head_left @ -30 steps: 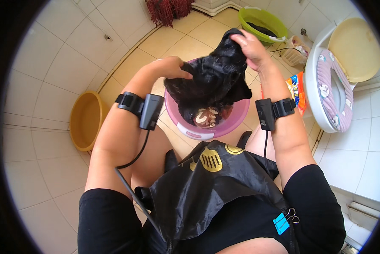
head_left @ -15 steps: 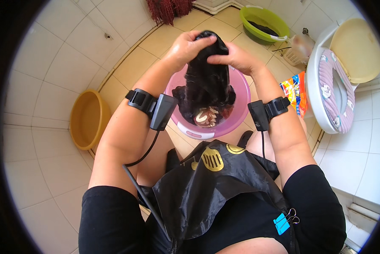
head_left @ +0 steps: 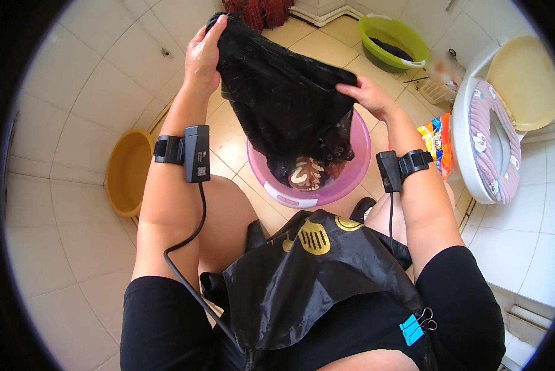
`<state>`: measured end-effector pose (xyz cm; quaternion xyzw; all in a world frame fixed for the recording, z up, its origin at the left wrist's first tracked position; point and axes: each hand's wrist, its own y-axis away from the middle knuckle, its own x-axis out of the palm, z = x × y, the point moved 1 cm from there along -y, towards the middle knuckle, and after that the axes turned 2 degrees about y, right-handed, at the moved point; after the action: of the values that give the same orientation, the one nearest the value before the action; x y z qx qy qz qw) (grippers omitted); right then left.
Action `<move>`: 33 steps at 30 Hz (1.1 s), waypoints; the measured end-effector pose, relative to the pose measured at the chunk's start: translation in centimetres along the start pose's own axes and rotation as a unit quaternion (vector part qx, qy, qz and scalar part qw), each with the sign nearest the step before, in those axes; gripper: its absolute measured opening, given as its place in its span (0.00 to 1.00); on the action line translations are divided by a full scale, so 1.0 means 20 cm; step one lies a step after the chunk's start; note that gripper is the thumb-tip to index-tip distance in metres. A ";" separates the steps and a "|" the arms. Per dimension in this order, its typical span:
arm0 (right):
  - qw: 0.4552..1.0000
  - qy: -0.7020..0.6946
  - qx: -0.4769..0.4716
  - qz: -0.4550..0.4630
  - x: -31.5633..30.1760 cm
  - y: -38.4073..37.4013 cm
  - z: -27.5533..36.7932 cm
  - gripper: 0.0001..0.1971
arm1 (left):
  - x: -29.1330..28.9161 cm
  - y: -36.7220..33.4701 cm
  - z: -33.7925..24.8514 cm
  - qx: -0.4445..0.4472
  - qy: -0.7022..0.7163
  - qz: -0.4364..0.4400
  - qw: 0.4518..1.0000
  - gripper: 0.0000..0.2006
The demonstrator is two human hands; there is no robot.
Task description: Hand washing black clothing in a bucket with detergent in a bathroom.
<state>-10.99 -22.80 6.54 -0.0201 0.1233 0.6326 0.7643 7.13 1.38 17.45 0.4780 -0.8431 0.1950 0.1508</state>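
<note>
A wet black garment point(head_left: 283, 93) with a pale print point(head_left: 307, 174) at its lower end is stretched between my hands over a pink basin point(head_left: 361, 154). My left hand point(head_left: 203, 59) is closed on its upper left corner, thumb on top. Lower down on the right, my right hand point(head_left: 367, 96) pinches the other corner between thumb and fingers. The lower part of the cloth hangs into the basin, where folds hide most of the inside. Which kind of garment it is I cannot tell.
A yellow-brown basin point(head_left: 129, 173) leans at the left wall. Far right stand a green basin point(head_left: 392, 59) with dark contents and a white basket point(head_left: 435, 89). An orange and blue bag point(head_left: 436, 145) stands near the toilet point(head_left: 494, 142). Dark red mop strands point(head_left: 262, 12) hang at the back.
My hands have moved apart, the left one up and to the left, the right one slightly right. The bunched black garment is now spread out wide between them.
</note>
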 end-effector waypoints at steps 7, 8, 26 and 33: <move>0.963 -0.235 -0.086 -0.101 -0.08 0.07 0.25 0.17 | 0.00 0.01 0.03 -0.053 0.015 0.020 0.998 0.11; 0.959 -0.247 -0.084 -0.113 -0.07 0.07 0.25 0.17 | 0.02 0.02 0.04 -0.084 0.010 0.054 0.995 0.12; 0.992 -0.110 0.054 -0.038 0.19 -0.06 0.11 0.24 | -0.01 -0.10 0.26 -0.128 0.175 0.002 0.976 0.12; 0.967 0.077 -0.027 0.241 0.15 0.06 0.27 0.24 | -0.06 -0.08 0.28 -0.092 -0.040 0.058 0.993 0.09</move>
<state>-10.77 -18.63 11.26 -0.0589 0.1660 0.7977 0.5768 8.76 -1.16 12.38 0.4202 -0.8889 0.1058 0.1484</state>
